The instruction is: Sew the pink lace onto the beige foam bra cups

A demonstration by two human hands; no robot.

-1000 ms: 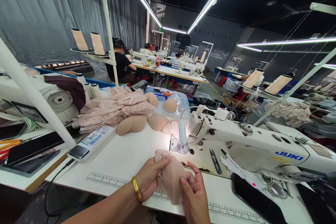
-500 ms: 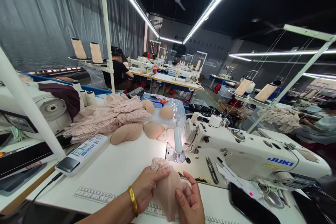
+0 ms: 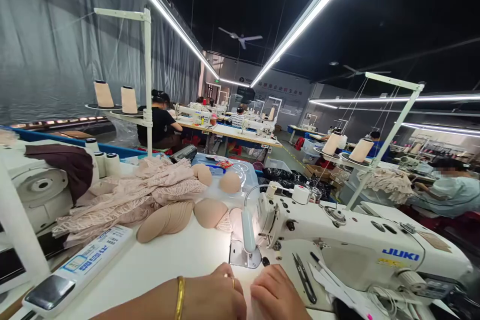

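Well, just on the near side of the white JUKI sewing machine [image 3: 337, 232], I see the person's left hand [image 3: 221, 294] and right hand [image 3: 276, 294] close together, both curled around pale sheer fabric [image 3: 254, 308], a sliver of which shows between them; the fingertips are mostly hidden. Thread snips [image 3: 305, 280] lie open on the sewing machine's bed. Left of the sewing machine, on the white table [image 3: 116, 282], sit a fanned stack of beige bra cups [image 3: 165, 221] and a heap of pale lace [image 3: 127, 190]. Behind the sewing machine stand two thread cones [image 3: 361, 151].
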